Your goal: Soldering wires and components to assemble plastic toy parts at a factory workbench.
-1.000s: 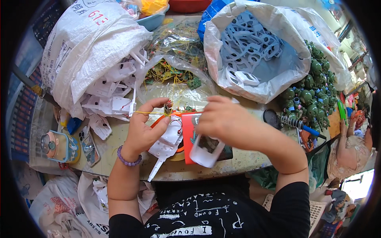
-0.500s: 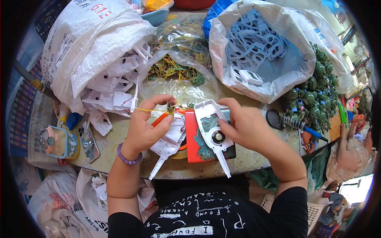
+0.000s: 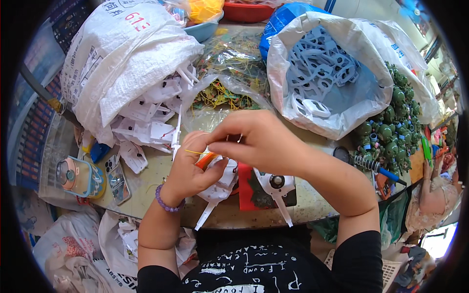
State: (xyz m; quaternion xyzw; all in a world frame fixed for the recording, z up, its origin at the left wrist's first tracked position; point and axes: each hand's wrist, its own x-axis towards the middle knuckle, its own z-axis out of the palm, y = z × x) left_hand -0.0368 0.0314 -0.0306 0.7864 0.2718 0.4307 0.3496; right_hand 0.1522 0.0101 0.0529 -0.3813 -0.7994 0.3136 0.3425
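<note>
My left hand (image 3: 193, 168) is closed around a small part, mostly hidden, with a yellow wire (image 3: 195, 152) lying across the fingers. An orange strip (image 3: 205, 160) shows between its thumb and fingers. Over it comes my right hand (image 3: 246, 139), thumb and forefinger pinched together beside the left fingertips; what they grip is hidden. Below the left hand lies a white plastic housing (image 3: 217, 188) with a thin handle. A second white housing (image 3: 286, 188) with a black round dial rests on a red-and-black box (image 3: 249, 195), partly under my right forearm.
A white sack (image 3: 127, 63) spills white housings (image 3: 141, 129) at left. Behind my hands is a clear bag of wired circuit boards (image 3: 227, 93). At right stand a sack (image 3: 332, 115) of pale plastic frames, green round parts (image 3: 393, 124) and a blue-handled tool (image 3: 386, 177). A phone (image 3: 117, 183) lies beside a drink cup (image 3: 80, 178).
My right hand has left the dial housing and moved left and up to meet my left hand, covering the wired part. The whole view has shifted slightly.
</note>
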